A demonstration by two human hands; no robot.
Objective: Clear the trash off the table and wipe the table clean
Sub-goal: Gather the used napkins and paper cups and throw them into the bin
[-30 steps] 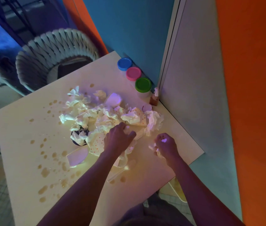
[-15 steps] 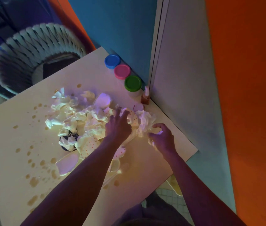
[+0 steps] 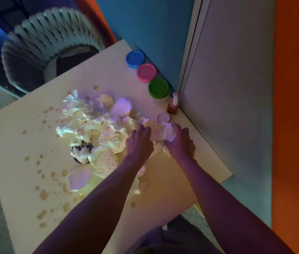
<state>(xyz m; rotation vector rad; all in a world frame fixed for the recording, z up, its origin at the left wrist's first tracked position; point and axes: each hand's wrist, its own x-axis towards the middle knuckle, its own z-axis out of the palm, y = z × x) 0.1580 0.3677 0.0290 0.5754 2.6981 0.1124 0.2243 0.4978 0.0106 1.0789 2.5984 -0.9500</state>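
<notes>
A heap of crumpled white tissues (image 3: 88, 123) and dotted paper scraps (image 3: 106, 162) lies in the middle of the pale table (image 3: 16, 162). Brown spill drops (image 3: 53, 175) speckle the table's left side. My left hand (image 3: 138, 143) rests on the right part of the heap with its fingers curled into the paper. My right hand (image 3: 180, 143) grips a crumpled white tissue (image 3: 168, 132) right beside it. A dotted sheet (image 3: 155, 130) shows between the two hands.
Three jars with blue (image 3: 135, 58), pink (image 3: 146, 72) and green (image 3: 158, 88) lids line the blue wall. A small brown bottle (image 3: 173, 106) stands in the corner, with a small round cup (image 3: 163, 118) near it. A white slatted chair (image 3: 40, 57) stands beyond the table's far edge.
My right hand has moved up and left into the heap and taken hold of a white tissue. The left hand has stayed on the pile, and both hands are closer together.
</notes>
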